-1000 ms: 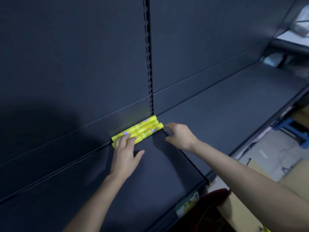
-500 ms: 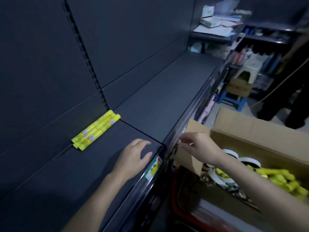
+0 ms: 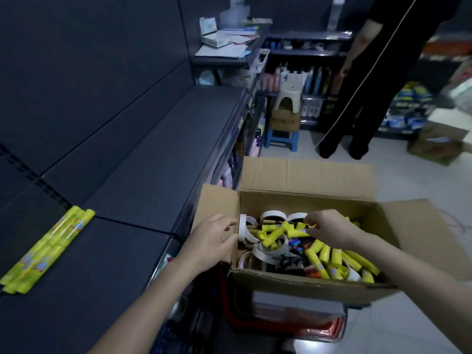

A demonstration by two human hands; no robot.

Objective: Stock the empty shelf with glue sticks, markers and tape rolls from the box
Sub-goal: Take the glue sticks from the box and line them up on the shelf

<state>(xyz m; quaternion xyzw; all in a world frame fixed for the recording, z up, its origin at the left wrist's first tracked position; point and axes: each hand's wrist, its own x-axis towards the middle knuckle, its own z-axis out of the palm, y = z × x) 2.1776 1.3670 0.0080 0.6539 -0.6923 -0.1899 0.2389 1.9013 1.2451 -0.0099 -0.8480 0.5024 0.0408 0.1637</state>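
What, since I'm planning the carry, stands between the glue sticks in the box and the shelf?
Only the box's upright left flap, between the glue sticks and the shelf; the left hand is at it.

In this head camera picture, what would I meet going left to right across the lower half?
Yellow glue sticks on the shelf → left hand → white tape rolls → right hand → the box's right flap.
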